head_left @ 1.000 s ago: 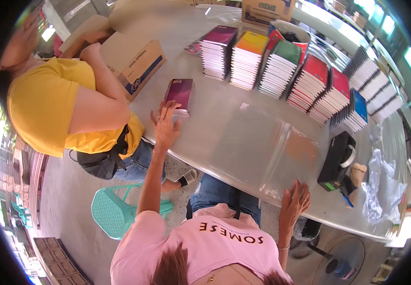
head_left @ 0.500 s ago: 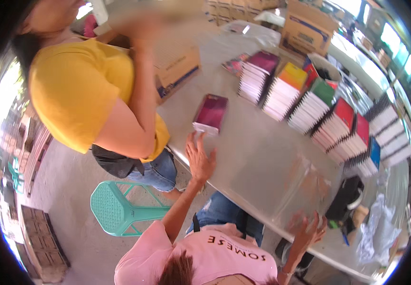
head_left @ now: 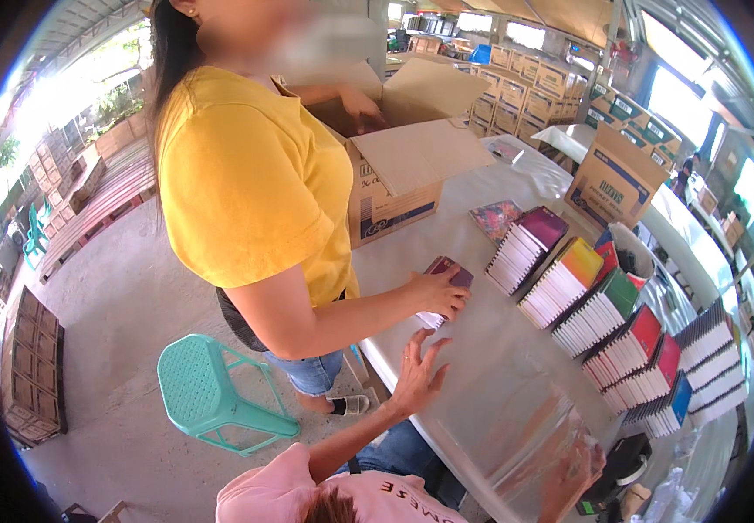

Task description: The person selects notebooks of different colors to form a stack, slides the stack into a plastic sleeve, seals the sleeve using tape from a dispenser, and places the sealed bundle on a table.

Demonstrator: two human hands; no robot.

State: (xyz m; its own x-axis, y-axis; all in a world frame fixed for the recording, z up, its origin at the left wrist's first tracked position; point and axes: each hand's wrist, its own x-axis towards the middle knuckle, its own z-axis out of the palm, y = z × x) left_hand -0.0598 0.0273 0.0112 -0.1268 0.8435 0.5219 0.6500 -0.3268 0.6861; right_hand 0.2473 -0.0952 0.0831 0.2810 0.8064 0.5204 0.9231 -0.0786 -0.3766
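Already a co-worker's hand (head_left: pixel 436 292) grips the maroon notebook (head_left: pixel 446 277) at the table's (head_left: pixel 481 383) near-left edge; the wearer's left hand (head_left: pixel 416 376) reaches open-fingered, empty, just below. Two hands could collide or knock it off. Right hand (head_left: pixel 573 475) lies flat behind plastic sheet (head_left: pixel 534 436), holding nothing.

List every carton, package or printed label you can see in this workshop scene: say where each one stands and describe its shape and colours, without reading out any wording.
Open carton: table's far end beside the co-worker in yellow; brown box, flaps up, blue print on its side.
Tilted carton: right of it behind the notebook stacks; brown, blue-and-white panel.
Stacked cartons: background; brown, small pale labels.
Clear plastic wrap: near table edge by the right hand; glossy sheet.
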